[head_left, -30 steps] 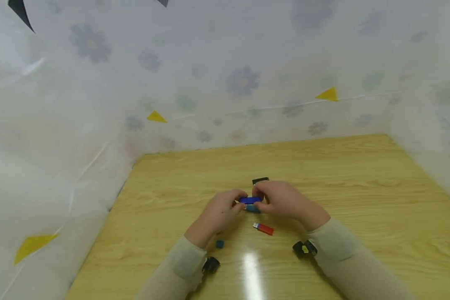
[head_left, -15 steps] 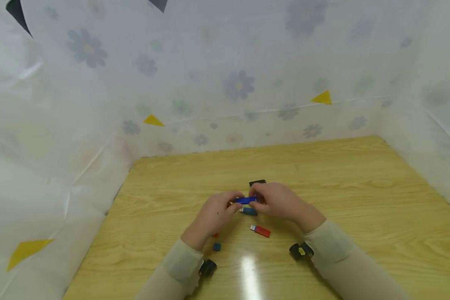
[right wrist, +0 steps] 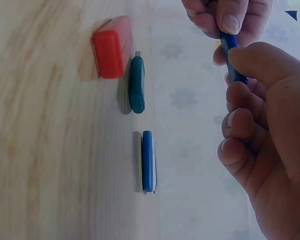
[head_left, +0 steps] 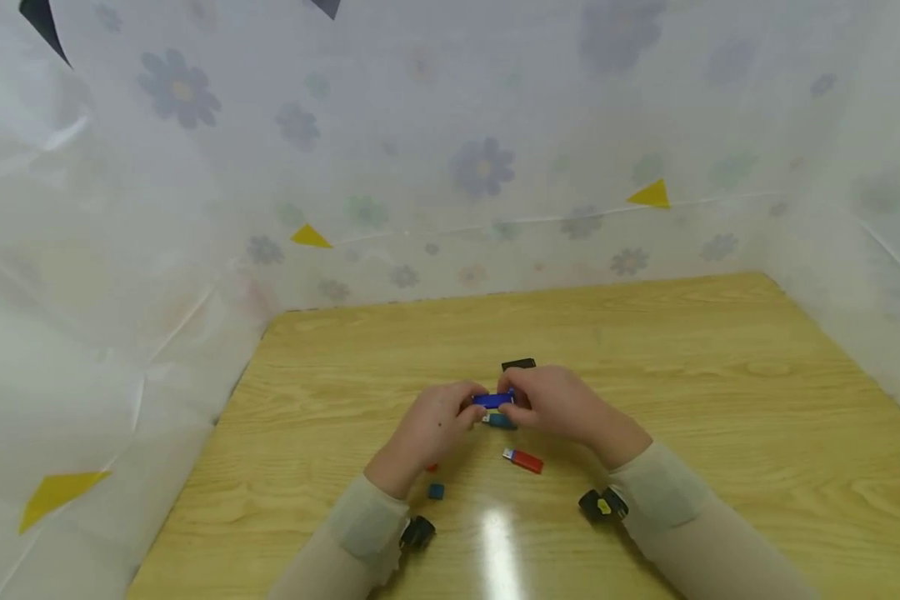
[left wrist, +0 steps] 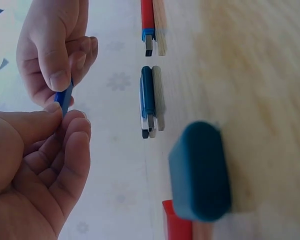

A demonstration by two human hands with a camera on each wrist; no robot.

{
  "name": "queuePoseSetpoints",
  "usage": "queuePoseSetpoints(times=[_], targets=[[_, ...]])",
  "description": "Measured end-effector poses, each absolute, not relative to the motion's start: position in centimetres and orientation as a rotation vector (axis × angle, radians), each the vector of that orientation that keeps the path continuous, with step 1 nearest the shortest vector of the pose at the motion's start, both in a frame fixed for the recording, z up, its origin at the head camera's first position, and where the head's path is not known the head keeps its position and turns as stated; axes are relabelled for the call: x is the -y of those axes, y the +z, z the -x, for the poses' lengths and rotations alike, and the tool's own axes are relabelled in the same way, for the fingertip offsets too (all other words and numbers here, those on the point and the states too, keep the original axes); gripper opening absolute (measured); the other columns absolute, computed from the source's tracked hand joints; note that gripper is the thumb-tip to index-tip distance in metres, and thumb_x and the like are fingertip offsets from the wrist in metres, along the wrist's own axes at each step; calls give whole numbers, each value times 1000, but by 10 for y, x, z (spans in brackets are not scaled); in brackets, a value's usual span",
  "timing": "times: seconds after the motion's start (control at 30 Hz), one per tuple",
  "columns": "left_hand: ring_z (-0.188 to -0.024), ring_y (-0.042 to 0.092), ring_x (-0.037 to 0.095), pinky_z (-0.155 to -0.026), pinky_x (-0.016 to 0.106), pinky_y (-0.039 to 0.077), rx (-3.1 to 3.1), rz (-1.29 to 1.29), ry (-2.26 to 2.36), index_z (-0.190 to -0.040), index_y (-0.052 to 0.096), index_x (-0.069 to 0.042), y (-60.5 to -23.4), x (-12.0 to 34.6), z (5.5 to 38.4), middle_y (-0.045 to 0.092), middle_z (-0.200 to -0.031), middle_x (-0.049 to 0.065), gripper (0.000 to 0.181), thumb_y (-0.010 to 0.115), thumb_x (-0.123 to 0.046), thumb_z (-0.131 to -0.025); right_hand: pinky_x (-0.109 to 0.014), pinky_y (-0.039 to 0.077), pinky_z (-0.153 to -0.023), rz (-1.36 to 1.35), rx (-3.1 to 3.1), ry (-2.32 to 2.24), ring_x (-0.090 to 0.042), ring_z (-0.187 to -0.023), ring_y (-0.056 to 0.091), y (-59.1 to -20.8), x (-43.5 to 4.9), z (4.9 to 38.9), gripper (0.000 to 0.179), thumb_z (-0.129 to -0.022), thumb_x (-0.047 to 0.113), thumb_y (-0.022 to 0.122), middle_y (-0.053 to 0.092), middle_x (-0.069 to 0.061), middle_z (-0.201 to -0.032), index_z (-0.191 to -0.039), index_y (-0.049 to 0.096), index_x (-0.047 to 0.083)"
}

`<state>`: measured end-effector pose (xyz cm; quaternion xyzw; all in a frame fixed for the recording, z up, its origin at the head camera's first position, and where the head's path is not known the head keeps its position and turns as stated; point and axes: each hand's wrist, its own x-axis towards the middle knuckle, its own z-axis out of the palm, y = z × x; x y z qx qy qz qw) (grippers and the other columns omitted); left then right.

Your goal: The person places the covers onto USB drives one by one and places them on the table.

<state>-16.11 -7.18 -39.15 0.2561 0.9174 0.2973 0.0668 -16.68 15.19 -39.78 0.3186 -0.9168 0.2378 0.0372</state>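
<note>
Both hands hold a blue USB flash drive [head_left: 492,401] above the table, one at each end. My left hand [head_left: 435,422] pinches its left end between thumb and fingers. The right hand [head_left: 562,408] pinches the other end, thumb nearest me. In the left wrist view only a short blue piece of the drive [left wrist: 64,98] shows between the fingertips. Just below it on the table lies a teal USB drive [head_left: 501,422], its metal plug pointing left. Nearer to me is a red USB drive [head_left: 525,461] with its plug bare.
A teal cap [head_left: 436,492] and a red cap [head_left: 431,468] lie beside my left wrist. Beyond the right hand is a flat black object [head_left: 518,364]. Another blue stick [right wrist: 147,161] lies on the table in the right wrist view. Flowered sheeting [head_left: 450,217] walls the table's back and sides.
Both hands keep their grip on the blue drive. It has shifted slightly left and away from me, showing more of the teal drive below. The head view has moved a little.
</note>
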Motion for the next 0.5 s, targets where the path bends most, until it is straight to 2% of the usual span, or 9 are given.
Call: queuePoseSetpoints(times=[0.27, 0.5], targets=[[-57, 50, 9, -49, 26, 42, -2796, -811, 856, -126, 67, -12, -388, 69, 159, 60, -80, -11, 27, 59, -27, -105, -24, 41, -51, -968, 2799, 725, -2, -54, 43, -395, -152, 164, 14, -96, 25, 73, 50, 13, -68, -103, 65, 17], [-59, 49, 8, -51, 25, 41, -2834, -821, 835, -127, 67, -12, -389, 67, 157, 62, -85, -9, 28, 58, -27, -105, -23, 41, -51, -944, 2809, 733, -2, -54, 43, -394, -151, 161, 14, -96, 25, 72, 50, 13, -68, -105, 66, 16]])
